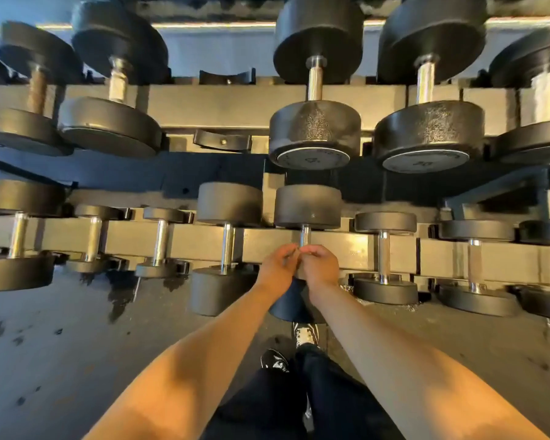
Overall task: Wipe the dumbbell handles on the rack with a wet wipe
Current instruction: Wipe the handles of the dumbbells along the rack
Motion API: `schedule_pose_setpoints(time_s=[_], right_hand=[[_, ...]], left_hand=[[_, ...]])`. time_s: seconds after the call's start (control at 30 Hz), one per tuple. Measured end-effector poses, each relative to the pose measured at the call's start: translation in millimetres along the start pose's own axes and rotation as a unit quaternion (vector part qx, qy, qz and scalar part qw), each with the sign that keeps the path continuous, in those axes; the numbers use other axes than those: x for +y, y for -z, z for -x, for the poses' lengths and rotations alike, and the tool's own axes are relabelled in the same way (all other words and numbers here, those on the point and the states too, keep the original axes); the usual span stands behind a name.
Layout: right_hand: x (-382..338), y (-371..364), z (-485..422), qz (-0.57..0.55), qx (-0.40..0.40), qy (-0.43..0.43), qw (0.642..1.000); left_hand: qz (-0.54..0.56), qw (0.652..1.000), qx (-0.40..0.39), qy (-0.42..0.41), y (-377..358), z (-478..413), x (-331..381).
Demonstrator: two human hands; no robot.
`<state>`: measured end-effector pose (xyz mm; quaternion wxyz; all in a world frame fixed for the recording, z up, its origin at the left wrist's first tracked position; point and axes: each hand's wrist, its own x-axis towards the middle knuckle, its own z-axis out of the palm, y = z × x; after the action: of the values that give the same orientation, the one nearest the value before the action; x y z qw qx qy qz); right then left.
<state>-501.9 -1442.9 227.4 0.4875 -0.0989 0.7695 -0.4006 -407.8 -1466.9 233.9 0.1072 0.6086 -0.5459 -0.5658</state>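
Head view looks down at a two-tier dumbbell rack [223,103], and both hands meet at one dumbbell on the lower tier, roughly mid-rack along its front edge. The key thing: that dumbbell's handle [305,235] runs front to back, away from the person, with its far head [308,206] toward the back of the rack and its near head [294,304] hanging off the front edge under the wrists. So any wiping stroke has to go along that line, pushing away and pulling back, not side to side.

Left hand [277,269] and right hand [319,268] sit side by side at the near end of the handle, fingers curled in with the fingertips almost touching each other. As for the grip, I honestly can't tell what it has hold of; there's a pale sliver between the fingertips that might be the wet wipe, but it's too small to call. Neither hand looks nearer, they're pretty much level.

Bare chrome shows just beyond the fingertips, so I'd guess that stretch needs covering next. Neighbouring dumbbell [227,246] sits just beside on the left.
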Motion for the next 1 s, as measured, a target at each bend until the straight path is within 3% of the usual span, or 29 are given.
schedule_pose_setpoints(time_s=[0.1, 0.17, 0.23, 0.33, 0.53, 0.73, 0.87, 1.0], right_hand=[[19, 5, -21, -0.019, -0.011, -0.019, 1.0], [31, 5, -35, -0.016, -0.02, -0.007, 1.0], [42, 4, -49, 0.001, 0.004, 0.014, 1.0], [56, 5, -71, 0.063, 0.037, 0.041, 0.996], [84, 6, -102, 0.206, 0.018, 0.097, 0.974], [97, -1, -110, 0.231, 0.06, 0.068, 0.969], [98, -2, -108, 0.265, 0.052, 0.086, 0.959], [96, -2, -107, 0.277, 0.046, 0.082, 0.956]], left_hand=[[-0.034, 0.998, -0.046, -0.009, -8, -21, -12], [-0.02, 0.999, -0.037, 0.013, -13, -39, -21], [-0.001, 0.999, 0.041, 0.032, -19, -56, -29], [0.117, 0.975, 0.173, 0.075, -31, -88, -42], [0.153, 0.967, 0.188, 0.082, -70, -149, -42], [0.008, 0.994, 0.105, 0.0, -73, -151, -65], [-0.086, 0.996, 0.008, 0.036, -61, -131, -82], [-0.216, 0.97, -0.075, 0.083, -58, -127, -83]])
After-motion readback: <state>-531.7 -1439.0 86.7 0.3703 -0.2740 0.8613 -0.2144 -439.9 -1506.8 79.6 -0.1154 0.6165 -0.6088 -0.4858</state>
